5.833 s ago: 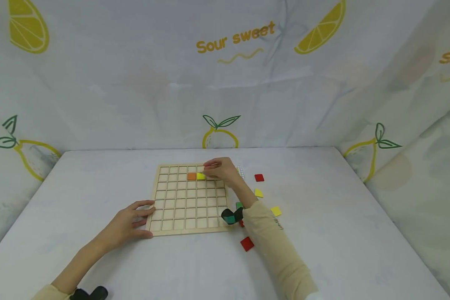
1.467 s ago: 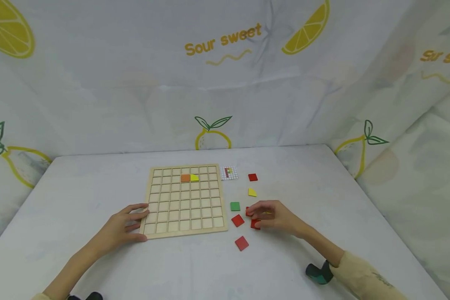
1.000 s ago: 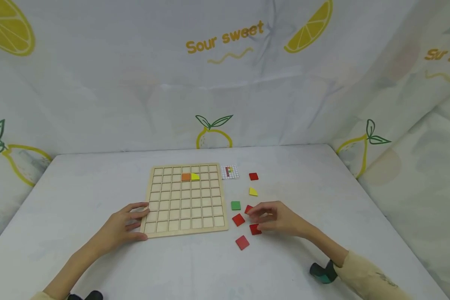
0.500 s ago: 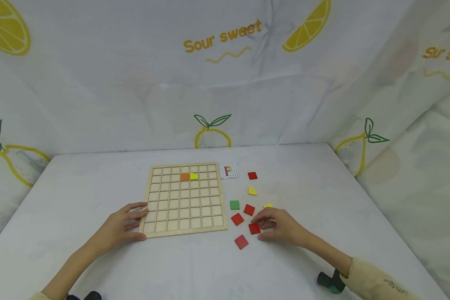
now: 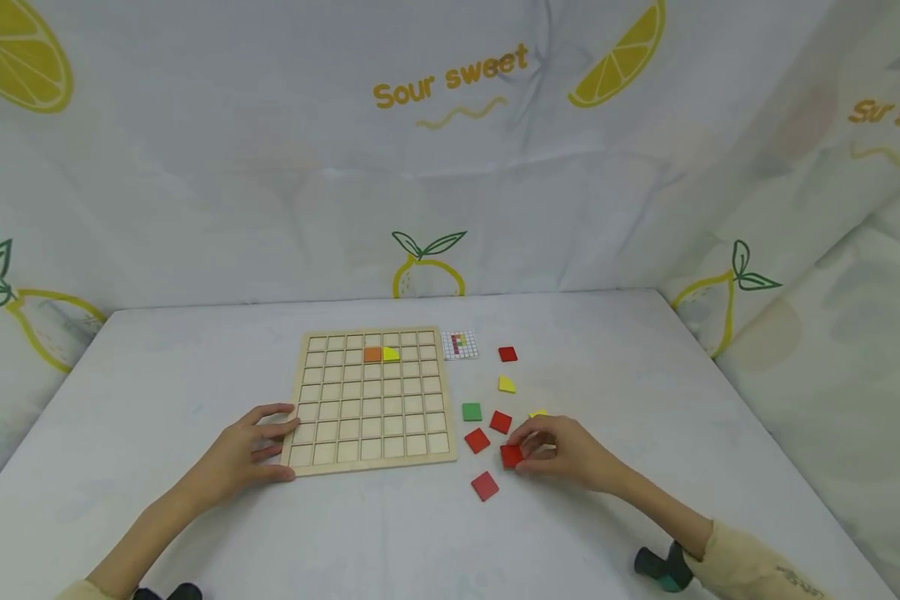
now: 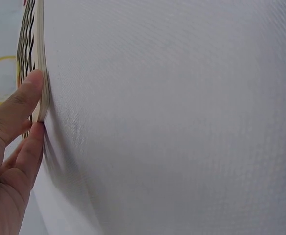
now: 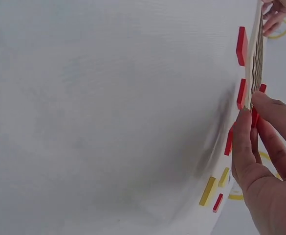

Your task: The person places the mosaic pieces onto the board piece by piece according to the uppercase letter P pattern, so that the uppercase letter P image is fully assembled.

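Observation:
A wooden grid board lies on the table, an orange square tile and a yellow tile with one rounded corner in adjoining cells near its far side. My left hand rests at the board's near left corner, fingers spread along the edge. In the left wrist view, fingertips touch the board's edge. Right of the board, my right hand pinches a red square tile between thumb and fingers. That tile shows between the fingertips in the right wrist view, slightly tilted in the head view.
Loose red tiles, a green tile and yellow rounded-corner tiles lie right of the board. One yellow tile is partly hidden behind my right hand. A small printed pattern card touches the board's far right side. White lemon-print cloth surrounds the table.
My right hand placed the yellow tile beside the orange one, then moved back to the loose tiles. It shifted nearer and now pinches a red tile. The left hand stays at the board.

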Tool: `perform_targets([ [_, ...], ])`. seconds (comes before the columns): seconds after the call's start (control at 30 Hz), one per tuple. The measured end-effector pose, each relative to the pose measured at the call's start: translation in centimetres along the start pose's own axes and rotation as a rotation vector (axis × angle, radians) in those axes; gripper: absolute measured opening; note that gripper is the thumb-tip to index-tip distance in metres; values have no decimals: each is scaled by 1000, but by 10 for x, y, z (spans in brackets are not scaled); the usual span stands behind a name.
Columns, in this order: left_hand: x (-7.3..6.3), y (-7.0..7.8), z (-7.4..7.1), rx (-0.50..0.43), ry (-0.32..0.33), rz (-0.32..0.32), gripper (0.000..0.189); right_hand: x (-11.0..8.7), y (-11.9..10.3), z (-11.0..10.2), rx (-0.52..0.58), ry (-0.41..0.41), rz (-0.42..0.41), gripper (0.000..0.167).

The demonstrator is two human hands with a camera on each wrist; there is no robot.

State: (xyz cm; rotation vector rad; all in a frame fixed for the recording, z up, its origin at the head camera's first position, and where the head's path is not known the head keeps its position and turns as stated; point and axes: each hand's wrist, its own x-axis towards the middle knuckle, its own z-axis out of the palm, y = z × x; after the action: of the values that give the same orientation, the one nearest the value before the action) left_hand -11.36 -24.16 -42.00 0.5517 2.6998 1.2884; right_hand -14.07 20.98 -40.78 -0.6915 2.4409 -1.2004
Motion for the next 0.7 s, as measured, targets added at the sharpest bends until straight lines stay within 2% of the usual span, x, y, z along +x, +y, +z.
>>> perform_targets([
  [0.17, 2, 2, -1, 29, -14, -35, 68, 5, -4, -7, 98, -21, 0, 27],
  [0.3, 2, 1, -2, 3, -41, -49, 66, 9, -9, -9, 168, -33, 9, 27],
  [0.53, 1, -3, -4, -46, -51, -41, 60, 19, -12, -7, 233, -42, 34, 29],
  [0.7, 1, -4, -4, -28, -49, -32, 63, 28, -15, -5, 285, -27, 82, 32],
])
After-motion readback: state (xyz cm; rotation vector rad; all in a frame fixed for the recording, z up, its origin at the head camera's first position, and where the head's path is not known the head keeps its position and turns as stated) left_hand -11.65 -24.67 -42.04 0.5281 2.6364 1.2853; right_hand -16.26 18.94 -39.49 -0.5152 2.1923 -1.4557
